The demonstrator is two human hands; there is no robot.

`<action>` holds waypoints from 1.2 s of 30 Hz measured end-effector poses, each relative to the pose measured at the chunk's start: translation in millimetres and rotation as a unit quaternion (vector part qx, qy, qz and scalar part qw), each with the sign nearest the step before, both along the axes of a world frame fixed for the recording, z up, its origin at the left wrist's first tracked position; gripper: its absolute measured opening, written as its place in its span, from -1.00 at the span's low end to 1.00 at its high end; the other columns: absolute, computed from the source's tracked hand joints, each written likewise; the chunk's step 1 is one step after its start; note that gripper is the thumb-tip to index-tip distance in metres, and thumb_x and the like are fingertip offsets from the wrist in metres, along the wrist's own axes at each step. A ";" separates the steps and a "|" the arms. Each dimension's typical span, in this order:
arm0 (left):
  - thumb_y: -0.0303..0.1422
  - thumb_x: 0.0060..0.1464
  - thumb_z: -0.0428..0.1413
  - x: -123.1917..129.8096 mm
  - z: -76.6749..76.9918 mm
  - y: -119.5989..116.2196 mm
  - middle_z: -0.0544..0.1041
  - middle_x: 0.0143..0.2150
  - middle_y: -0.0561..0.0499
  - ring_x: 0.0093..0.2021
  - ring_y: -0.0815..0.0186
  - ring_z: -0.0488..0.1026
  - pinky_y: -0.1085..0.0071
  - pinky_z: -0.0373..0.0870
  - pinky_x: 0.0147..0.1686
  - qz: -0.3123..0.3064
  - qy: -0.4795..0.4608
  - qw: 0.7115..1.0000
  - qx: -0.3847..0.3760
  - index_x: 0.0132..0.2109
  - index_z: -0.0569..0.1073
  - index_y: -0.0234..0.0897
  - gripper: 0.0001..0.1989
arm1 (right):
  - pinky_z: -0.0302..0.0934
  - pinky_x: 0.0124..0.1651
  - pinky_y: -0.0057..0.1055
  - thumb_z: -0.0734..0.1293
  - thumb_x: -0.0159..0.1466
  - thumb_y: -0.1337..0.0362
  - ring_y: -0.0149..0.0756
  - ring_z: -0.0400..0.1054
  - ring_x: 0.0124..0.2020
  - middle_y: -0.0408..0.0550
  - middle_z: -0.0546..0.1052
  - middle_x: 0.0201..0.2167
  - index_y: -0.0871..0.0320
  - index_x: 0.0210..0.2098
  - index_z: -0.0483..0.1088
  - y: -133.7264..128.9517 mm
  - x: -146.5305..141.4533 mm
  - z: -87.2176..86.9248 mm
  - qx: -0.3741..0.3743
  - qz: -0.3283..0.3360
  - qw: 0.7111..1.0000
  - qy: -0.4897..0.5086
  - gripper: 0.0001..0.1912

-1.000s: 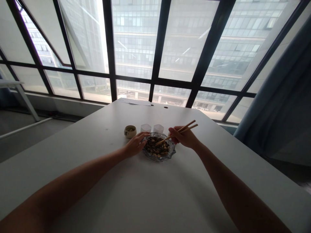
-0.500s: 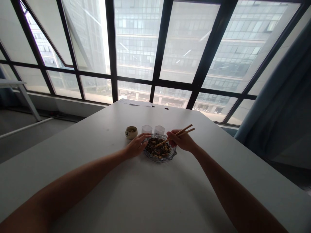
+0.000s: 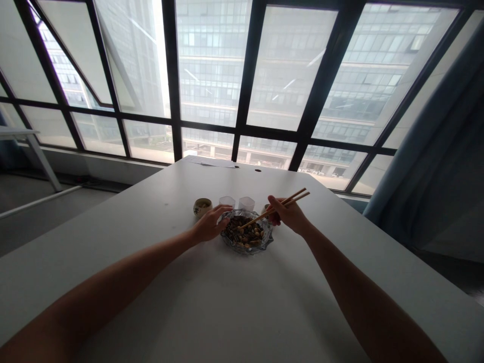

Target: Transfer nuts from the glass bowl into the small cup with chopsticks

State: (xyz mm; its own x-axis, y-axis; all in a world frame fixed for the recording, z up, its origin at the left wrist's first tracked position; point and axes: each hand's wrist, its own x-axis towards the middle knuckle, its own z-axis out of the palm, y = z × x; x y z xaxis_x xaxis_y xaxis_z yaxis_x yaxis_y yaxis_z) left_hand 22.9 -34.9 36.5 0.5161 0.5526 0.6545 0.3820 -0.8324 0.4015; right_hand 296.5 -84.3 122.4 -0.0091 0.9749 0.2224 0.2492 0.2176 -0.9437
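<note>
A scalloped clear glass bowl (image 3: 269, 243) stands mid-table, filled with dark seeds and paler nuts (image 3: 249, 234). My right hand (image 3: 285, 212) grips a pair of wooden chopsticks (image 3: 260, 218) at the bowl's right side. Their tips reach into the mix beside a pale nut; I cannot tell if they pinch it. At the left rim, my left hand (image 3: 212, 223) has its fingers stretched out, thumb apart, seeming to touch the glass. Just behind it sits a small cream cup (image 3: 201, 205) with dark markings and some pieces inside. Another cream cup (image 3: 265, 207) is mostly hidden behind my right hand.
Two clear plastic cups (image 3: 227, 202) stand side by side behind the bowl. Papers (image 3: 214, 162) lie at the far end of the white table (image 3: 227, 302), close to two dark round spots. Windows span the back, and a blue curtain (image 3: 423, 146) hangs at the right.
My right hand has shifted slightly right and up, uncovering part of the second cream cup. The chopsticks moved with it, their tips still in the bowl. My left hand has barely moved.
</note>
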 end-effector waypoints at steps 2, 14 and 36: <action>-0.27 0.31 -0.06 1.5 7.5 7.3 0.51 0.18 -0.18 0.20 0.12 0.45 0.14 0.38 0.21 0.027 0.008 1.000 0.011 0.15 0.43 -0.26 -0.64 | 0.14 -0.75 -0.55 0.41 0.24 -0.11 -0.46 0.25 -0.80 -0.07 0.45 -0.76 0.23 -0.57 0.42 6.5 8.9 1.1 -0.055 -0.066 0.993 0.085 -0.48; 0.01 0.11 0.17 78.2 51.0 61.6 0.44 0.26 -0.29 0.28 -0.06 0.36 0.06 0.18 0.31 0.199 0.261 0.940 -0.091 0.34 0.22 -0.35 -0.21 | 0.14 -0.74 -0.51 0.39 0.07 -0.36 -0.41 0.30 -0.78 -0.05 0.47 -0.73 0.21 -0.55 0.46 6.1 40.5 7.8 0.155 -0.107 0.982 0.032 -0.32; -0.37 0.00 0.31 90.3 35.3 78.9 0.46 0.22 -0.23 0.21 -0.03 0.42 -0.02 0.43 0.15 0.043 0.065 0.994 0.078 0.37 0.11 -0.23 -0.15 | 0.24 -0.65 -0.46 0.33 0.20 -0.30 -0.38 0.37 -0.69 -0.08 0.51 -0.67 0.16 -0.48 0.45 11.6 39.2 0.4 0.243 -0.140 0.959 0.031 -0.39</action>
State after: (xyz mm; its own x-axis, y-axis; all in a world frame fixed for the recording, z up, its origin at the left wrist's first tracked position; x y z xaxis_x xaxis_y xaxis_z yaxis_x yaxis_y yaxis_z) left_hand 113.2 44.0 71.8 0.5572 0.4956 0.6663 0.4948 -0.8425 0.2128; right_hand 335.6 -72.7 122.7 0.2665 0.7184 0.6426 0.3091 0.5678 -0.7630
